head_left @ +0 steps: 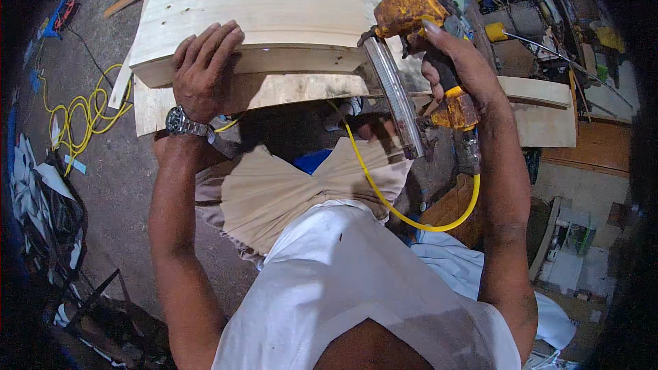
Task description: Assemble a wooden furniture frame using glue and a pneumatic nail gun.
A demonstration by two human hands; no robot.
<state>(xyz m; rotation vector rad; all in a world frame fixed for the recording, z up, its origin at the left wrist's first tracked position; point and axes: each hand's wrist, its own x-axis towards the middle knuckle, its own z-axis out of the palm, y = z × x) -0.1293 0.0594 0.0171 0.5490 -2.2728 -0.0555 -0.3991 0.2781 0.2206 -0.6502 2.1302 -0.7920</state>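
The left hand (202, 72) lies over the near left edge of a pale wooden panel (274, 3), its fingers extended and nearly side by side on the upper face; the thumb is hidden. The right hand (467, 68) is wrapped around the dark grip of a worn orange nail gun (411, 8), though whether a finger presses the trigger cannot be told. The gun is at the panel's right near corner, its long magazine (394, 96) slanting toward the person; whether its nose touches the wood is unclear. A yellow hose (384, 199) loops from the grip's near end. Under the panel's near edge lies another board (308, 89). The step in hand looks like steadying and fastening the edge; the next move would call for a square nose and the left hand well clear.
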